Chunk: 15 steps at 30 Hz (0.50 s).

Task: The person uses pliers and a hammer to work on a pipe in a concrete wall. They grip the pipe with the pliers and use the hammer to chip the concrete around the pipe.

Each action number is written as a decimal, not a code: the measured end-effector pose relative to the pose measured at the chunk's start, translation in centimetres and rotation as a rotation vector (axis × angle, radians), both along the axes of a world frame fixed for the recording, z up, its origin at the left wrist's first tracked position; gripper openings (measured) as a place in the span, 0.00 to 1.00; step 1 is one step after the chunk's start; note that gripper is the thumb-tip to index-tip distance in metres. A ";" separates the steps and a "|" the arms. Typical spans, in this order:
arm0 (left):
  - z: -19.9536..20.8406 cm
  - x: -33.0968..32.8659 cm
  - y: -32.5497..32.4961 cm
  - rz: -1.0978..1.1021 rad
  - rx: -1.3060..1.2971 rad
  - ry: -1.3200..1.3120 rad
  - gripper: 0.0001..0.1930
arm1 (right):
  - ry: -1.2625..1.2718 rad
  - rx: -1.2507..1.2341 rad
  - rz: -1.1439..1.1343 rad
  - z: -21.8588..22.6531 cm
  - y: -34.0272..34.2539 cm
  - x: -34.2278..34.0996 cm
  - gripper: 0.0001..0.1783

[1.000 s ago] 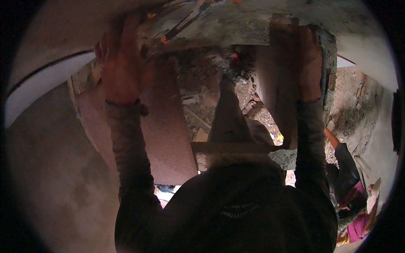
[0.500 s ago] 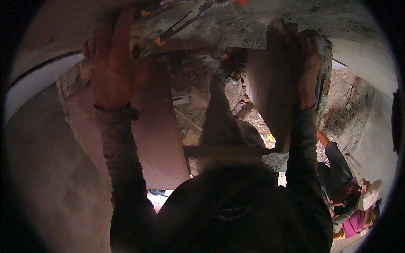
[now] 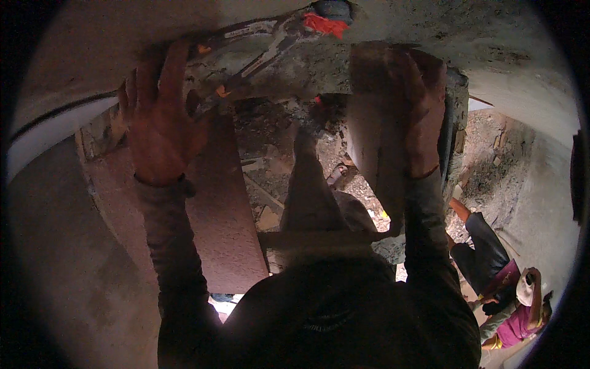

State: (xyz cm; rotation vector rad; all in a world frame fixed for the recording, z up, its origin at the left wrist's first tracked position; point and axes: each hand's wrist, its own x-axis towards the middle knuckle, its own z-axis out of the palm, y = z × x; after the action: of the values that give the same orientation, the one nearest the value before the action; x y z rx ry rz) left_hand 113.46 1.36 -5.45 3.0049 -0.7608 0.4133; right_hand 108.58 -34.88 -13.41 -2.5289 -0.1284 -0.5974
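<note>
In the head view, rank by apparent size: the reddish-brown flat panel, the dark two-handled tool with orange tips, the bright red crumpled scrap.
Largest to smallest, as seen:
1. Reddish-brown flat panel
2. Dark two-handled tool with orange tips
3. Bright red crumpled scrap

Left hand [image 3: 161, 132], 10 o'clock: fingertips lost in shadow.
Right hand [image 3: 423, 120], 2 o'clock: fingertips too dark to trace.
Dark shirt [image 3: 319, 335], 6 o'clock: cut by the lower edge, print blurred.
Co-worker in magenta [image 3: 515, 326], 4 o'clock: hands too small to read.
</note>
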 end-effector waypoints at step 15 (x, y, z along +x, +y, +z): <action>-0.2 -0.2 -0.4 0.011 0.013 -0.054 0.43 | 0.113 -0.015 0.232 -1.4 6.1 1.8 0.17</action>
State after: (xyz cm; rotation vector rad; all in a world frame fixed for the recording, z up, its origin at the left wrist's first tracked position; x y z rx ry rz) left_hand 113.24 0.94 -5.65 3.0226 -0.7538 0.4932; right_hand 110.36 -28.74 -14.76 -2.5078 -0.3797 -0.3621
